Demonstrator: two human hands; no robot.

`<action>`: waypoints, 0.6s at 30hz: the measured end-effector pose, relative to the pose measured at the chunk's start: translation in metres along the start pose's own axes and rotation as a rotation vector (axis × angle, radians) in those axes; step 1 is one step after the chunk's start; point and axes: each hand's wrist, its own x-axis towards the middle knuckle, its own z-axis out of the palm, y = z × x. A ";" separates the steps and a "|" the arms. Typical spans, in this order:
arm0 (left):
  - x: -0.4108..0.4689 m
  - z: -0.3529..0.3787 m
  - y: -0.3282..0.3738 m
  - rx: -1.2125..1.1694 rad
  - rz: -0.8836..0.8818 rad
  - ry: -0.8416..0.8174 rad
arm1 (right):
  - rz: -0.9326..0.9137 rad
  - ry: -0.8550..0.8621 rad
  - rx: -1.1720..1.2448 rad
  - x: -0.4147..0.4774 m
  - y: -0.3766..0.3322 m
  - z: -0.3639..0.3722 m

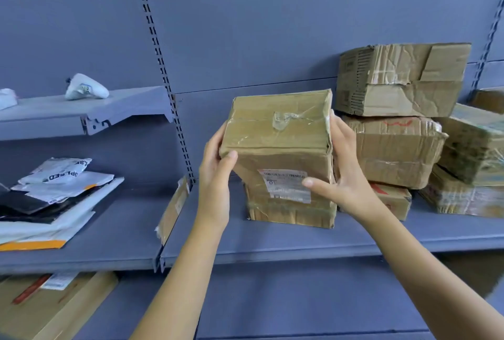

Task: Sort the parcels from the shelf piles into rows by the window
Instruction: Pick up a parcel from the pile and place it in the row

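Left hand, right hand grip labelled parcel.

Bare shelf left of held box; stacked cartons crowd right, just beside it.

On the short upper shelf at your left, a white curved object lies near the back edge. Another white thing is cut off at the left. A slotted upright runs down the blue back panel. A thin taped cardboard piece stands on edge where the two boards of the lower shelf meet. Under its front left edge lies flat cardboard with a white label.
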 end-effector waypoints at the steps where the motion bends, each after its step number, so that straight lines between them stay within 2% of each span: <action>1: -0.001 -0.001 0.002 -0.007 -0.005 -0.007 | -0.002 -0.009 -0.004 -0.002 -0.001 0.000; 6: 0.003 0.004 0.011 0.048 -0.058 -0.003 | 0.127 -0.043 0.069 -0.007 0.004 -0.006; 9: 0.006 0.006 0.011 0.243 -0.099 -0.021 | 0.196 -0.065 0.108 -0.006 0.010 -0.020; 11: 0.008 0.009 0.011 0.327 -0.122 -0.106 | 0.237 -0.046 0.125 -0.008 0.014 -0.028; 12: 0.008 0.012 0.010 0.319 -0.153 -0.148 | 0.267 -0.020 0.177 -0.009 0.015 -0.031; 15: 0.004 0.025 0.000 0.178 -0.296 -0.217 | 0.315 0.056 0.532 -0.016 0.021 -0.039; 18: -0.009 0.040 -0.017 0.158 -0.368 -0.355 | 0.384 0.098 0.633 -0.024 0.030 -0.053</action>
